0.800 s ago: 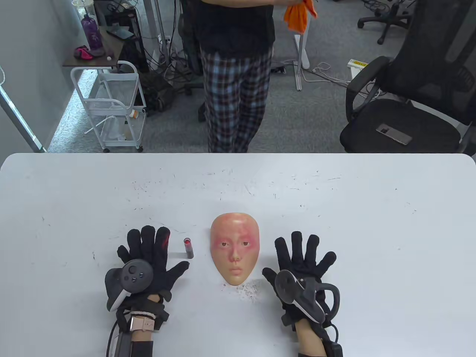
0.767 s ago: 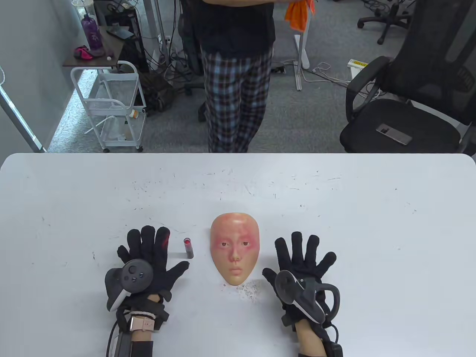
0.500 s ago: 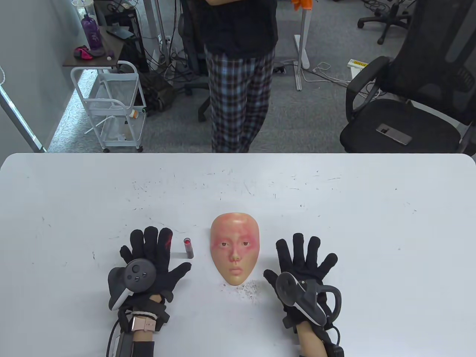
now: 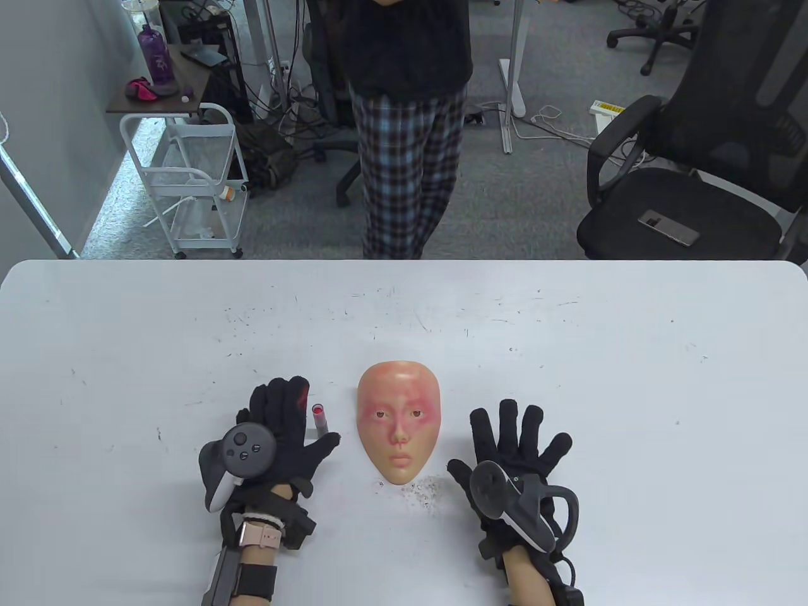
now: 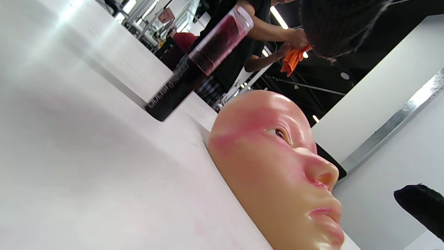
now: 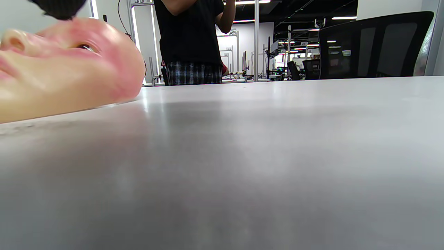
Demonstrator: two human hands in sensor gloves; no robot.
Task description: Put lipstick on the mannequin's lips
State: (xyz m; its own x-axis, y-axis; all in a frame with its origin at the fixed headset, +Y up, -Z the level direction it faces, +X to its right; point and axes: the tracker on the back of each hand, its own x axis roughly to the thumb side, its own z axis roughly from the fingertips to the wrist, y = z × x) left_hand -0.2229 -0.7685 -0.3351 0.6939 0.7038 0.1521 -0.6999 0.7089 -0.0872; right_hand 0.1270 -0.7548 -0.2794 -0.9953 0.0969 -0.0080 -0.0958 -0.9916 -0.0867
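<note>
The lipstick (image 4: 320, 419) is standing upright on the table (image 4: 568, 353), just beside the left hand (image 4: 284, 435) and left of the mannequin face (image 4: 398, 429). Both hands are lying flat with fingers spread, holding nothing; the right hand (image 4: 514, 454) is sitting farther away

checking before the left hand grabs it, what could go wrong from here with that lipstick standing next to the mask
1. The lipstick stands upright and slender; the left hand is right beside it, so a sideways brush may topple it, perhaps rolling it into the mannequin face.
2. Its clear cap looks still on, so it probably needs removing first.
3. The face lies loose on the table; the right hand isn't holding it, so pressing could shift it.
</note>
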